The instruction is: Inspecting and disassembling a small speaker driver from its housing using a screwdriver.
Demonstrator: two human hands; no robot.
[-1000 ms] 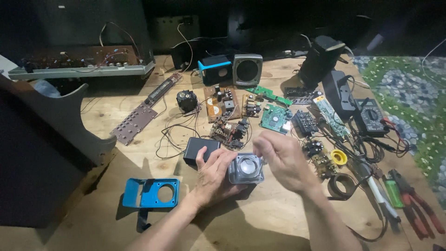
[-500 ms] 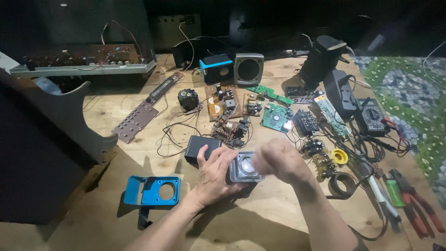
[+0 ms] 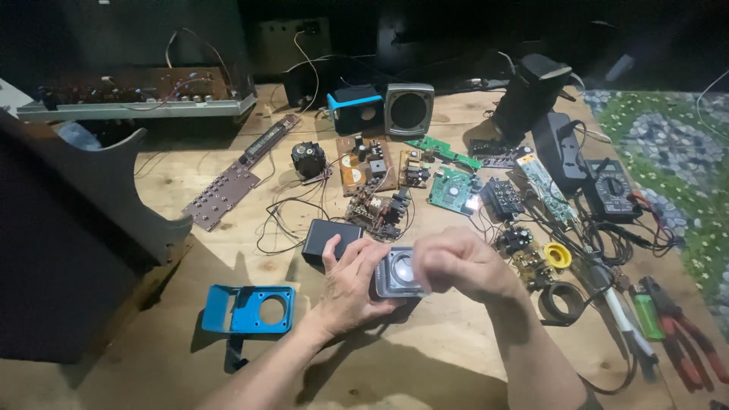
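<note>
Fingers of my left hand are wrapping around the left side of a small clear speaker box, holding it just above the wooden table. My right hand is curling over the box's right edge at three o'clock, fingers bent close together and pressing on it; how tightly they are gripping I cannot tell, since the knuckles are hiding the tips. Inside the clear box a round grey speaker cone is showing through the front.

At eleven o'clock from the box, just beside my left fingertips, a small black box is lying flat. At nine o'clock, well apart, a blue plastic frame with a round hole is resting on the table. At twelve o'clock a cluster of circuit boards and loose wires is spreading out, and farther back a blue speaker shell is standing beside a grey speaker.

At three o'clock a yellow ring is sitting near a coil of black wire. Farther right, a black meter is lying at two o'clock, and red-handled pliers are lying at four o'clock next to a green lighter.
</note>
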